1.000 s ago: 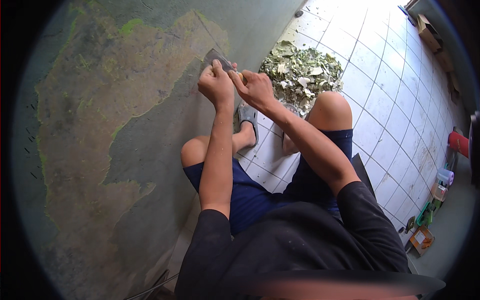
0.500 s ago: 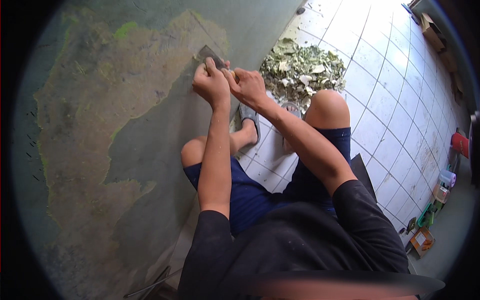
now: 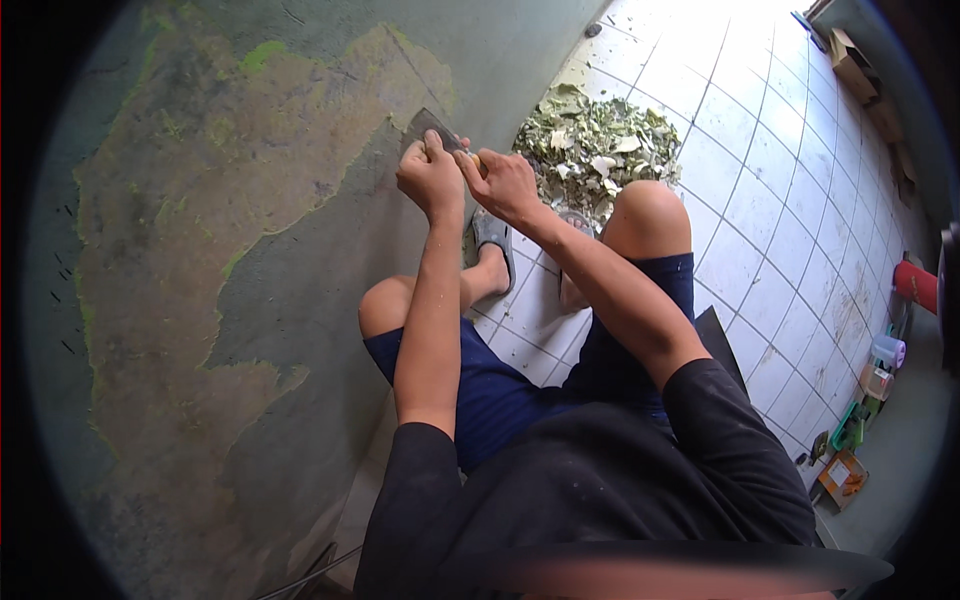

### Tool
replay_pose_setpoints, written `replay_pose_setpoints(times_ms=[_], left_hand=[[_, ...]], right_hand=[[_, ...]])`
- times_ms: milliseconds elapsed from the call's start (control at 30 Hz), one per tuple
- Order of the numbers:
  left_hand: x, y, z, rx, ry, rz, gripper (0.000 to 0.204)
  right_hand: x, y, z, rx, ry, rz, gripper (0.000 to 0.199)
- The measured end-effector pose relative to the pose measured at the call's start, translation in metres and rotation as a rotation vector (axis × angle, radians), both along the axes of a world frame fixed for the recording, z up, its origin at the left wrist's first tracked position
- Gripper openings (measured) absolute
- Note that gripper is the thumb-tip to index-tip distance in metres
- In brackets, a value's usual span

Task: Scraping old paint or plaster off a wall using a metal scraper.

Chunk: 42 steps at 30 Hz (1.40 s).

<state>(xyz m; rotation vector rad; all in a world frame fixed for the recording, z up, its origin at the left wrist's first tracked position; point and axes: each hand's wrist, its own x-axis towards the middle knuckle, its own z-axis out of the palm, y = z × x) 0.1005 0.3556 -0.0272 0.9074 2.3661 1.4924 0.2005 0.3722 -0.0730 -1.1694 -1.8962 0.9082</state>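
A scraper (image 3: 425, 121) with a flat dark blade and a yellowish handle is held in both hands. My left hand (image 3: 433, 182) is closed around the blade side, thumb lying along it. Behind it, my right hand (image 3: 505, 186) grips the handle, most of which the fingers hide. The blade meets the grey-green painted wall (image 3: 300, 290) at the edge of a large brownish bare patch (image 3: 210, 160) with ragged yellow-green borders. Whether the edge is under the paint I cannot tell.
A heap of pale green and white paint flakes (image 3: 610, 140) lies on the white tiled floor (image 3: 770, 230), beyond my sandalled feet. My bent knees frame the space below my arms. Along the right wall stand a red object (image 3: 916, 287), several small containers and cardboard boxes (image 3: 855, 68).
Both hands and the scraper have moved slightly down and to the right along the patch's edge. The grip looks the same, and the whole view has shifted a little.
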Motion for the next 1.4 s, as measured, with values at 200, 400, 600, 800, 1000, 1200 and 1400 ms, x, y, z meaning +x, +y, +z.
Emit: replay_pose_setpoints(times_ms=[200, 400, 600, 800, 1000, 1200, 1400], left_hand=[[0.002, -0.002, 0.013, 0.175, -0.117, -0.078, 0.041], [0.005, 0.003, 0.022, 0.127, 0.075, -0.011, 0.04], [-0.001, -0.001, 0.016, 0.087, 0.078, -0.033, 0.04], [-0.003, -0.006, 0.022, 0.114, -0.033, -0.054, 0.04], [-0.005, 0.002, 0.02, 0.151, -0.062, -0.051, 0.041], [0.005, 0.004, 0.022, 0.153, -0.117, -0.044, 0.04], [-0.024, -0.001, -0.001, 0.075, 0.03, -0.004, 0.043]], right_hand=[[-0.01, 0.007, 0.012, 0.073, 0.034, -0.048, 0.054], [-0.012, 0.009, 0.019, 0.04, 0.019, -0.024, 0.054], [-0.004, 0.001, 0.013, -0.06, 0.014, 0.018, 0.055], [-0.003, -0.003, 0.03, -0.059, -0.003, 0.014, 0.058], [-0.006, 0.003, 0.03, 0.005, 0.015, -0.024, 0.058], [-0.004, 0.004, 0.024, -0.051, 0.026, -0.038, 0.055], [-0.011, -0.005, 0.03, -0.037, 0.036, -0.002, 0.055]])
